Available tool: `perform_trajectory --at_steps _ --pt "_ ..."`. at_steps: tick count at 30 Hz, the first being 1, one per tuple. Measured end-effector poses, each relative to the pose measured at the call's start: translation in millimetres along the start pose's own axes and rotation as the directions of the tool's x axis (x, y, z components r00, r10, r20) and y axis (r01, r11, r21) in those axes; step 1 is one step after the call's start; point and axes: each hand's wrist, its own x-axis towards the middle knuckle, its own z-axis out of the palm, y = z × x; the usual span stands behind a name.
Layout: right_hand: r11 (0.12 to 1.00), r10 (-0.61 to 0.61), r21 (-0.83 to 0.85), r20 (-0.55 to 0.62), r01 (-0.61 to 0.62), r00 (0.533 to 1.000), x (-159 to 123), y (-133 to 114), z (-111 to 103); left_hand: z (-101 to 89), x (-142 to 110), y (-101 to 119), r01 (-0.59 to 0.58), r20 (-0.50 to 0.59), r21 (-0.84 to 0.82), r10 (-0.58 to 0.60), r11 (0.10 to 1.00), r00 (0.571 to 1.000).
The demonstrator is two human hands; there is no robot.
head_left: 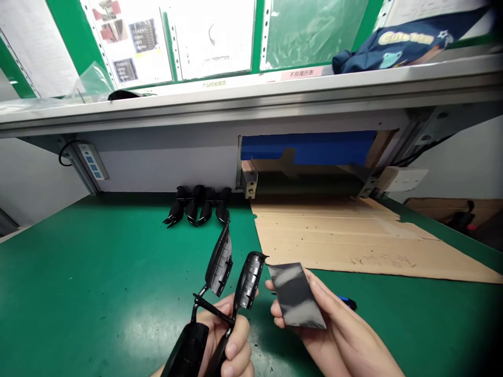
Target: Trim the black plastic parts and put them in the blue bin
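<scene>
My left hand (236, 340) is closed around a black moulded plastic part (214, 306), low in the middle of the view. Two curved, ribbed shells rise from its thin crossbar, and more dark pieces extend down toward the bottom edge. Just to the right, my right hand (334, 324) grips a flat, dark rectangular card (296, 296) between thumb and fingers. Pale streaks of reflection cross its surface. The card and the plastic part are apart. Partly hidden behind my right hand lies a blue-and-black object (348, 302) whose kind I cannot make out.
Several similar black plastic parts (200, 204) lie at the back of the green table (98, 272). Flattened cardboard (334, 235) covers the back right, before an opening with blue tape (334, 146). A shelf (220, 104) spans above, bearing a dark blue cloth item (393, 47). A power strip (93, 161) hangs left.
</scene>
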Motion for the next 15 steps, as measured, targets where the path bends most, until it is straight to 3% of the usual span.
perform_trajectory --at_steps 3,6,8,10,12,15 --pt "0.999 0.032 -0.007 0.003 -0.032 0.999 1.1 3.7 -2.5 -6.7 2.2 -3.9 -0.021 -0.009 0.037 0.021 0.999 1.0" --pt "0.962 -0.036 -0.271 -0.007 0.033 0.999 -0.8 10.4 -8.9 -12.8 2.9 -6.9 -0.007 0.009 0.045 0.006 0.999 1.0" --pt "0.792 -0.191 -0.575 0.083 0.204 0.978 -3.0 12.4 -12.6 -15.7 2.8 -8.0 0.011 0.004 0.047 -0.012 0.999 1.0" --pt "0.504 -0.327 -0.767 0.256 0.397 0.91 -4.9 11.3 -14.5 -18.7 2.8 -9.0 0.044 -0.015 0.06 -0.043 0.997 0.999" --pt "0.273 -0.394 -0.816 0.388 0.51 0.833 -5.9 8.8 -14.2 -22.9 3.0 -10.8 0.075 -0.037 0.086 -0.072 0.993 0.997" --pt "0.109 -0.415 -0.821 0.474 0.56 0.776 -6.8 5.5 -9.7 -30.8 3.7 -15.5 0.105 -0.083 0.122 -0.095 0.987 0.992"
